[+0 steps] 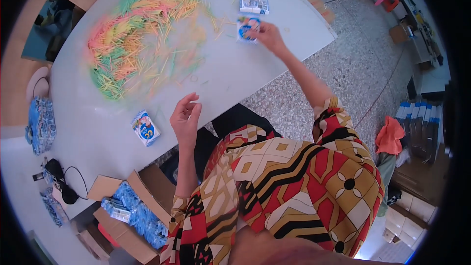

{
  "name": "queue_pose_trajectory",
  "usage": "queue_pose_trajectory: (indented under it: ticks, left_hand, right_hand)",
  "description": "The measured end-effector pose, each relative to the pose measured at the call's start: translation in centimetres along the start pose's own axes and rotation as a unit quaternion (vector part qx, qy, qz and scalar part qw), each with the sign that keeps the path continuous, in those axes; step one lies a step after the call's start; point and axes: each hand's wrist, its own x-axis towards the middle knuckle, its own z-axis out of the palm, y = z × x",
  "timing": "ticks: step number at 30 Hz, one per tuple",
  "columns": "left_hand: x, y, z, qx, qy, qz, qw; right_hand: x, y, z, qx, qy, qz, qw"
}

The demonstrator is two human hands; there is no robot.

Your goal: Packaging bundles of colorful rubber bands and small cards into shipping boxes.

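One blue-and-white packet (242, 21) lies flat on the table, right of centre in the upper part of the frame, and I see the right hand (270, 37) over its right side. Thumb and fingers are drawn together there; from my end I cannot tell whether they grip the packet or only touch it. Just above it in the frame I make out a second packet (254, 5).

The left hand (185, 120) I see near the frame's centre, at the table's near edge, bare, its fingers loosely curled and the thumb apart. Just left of it lies a third packet (145, 128), tilted in the view. Above, across the upper left, a curved heap of thin pastel sticks (130, 49) spreads over the white table (235, 71).

Farther out, I find a bundle of blue packets (41, 126) at the left edge, an open cardboard box (159, 189) full of blue packs (142, 218) at lower left, speckled floor (343, 54) at upper right, and orange cloth (390, 135) at right.
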Motion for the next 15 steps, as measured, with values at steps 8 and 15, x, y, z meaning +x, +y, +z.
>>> queue_pose_trajectory:
  ticks: [8, 15]
  left_hand:
    - [-4.0, 0.1, -5.2, 0.081, 0.120, 0.018, 0.989]
    - [-6.3, 1.9, -14.4, 0.295, 0.336, 0.064, 0.892]
  right_hand:
    - [6.0, 2.1, -2.9, -0.356, 0.073, -0.014, 0.932]
    - [6.8, 4.5, -6.9, -0.405, 0.161, -0.073, 0.897]
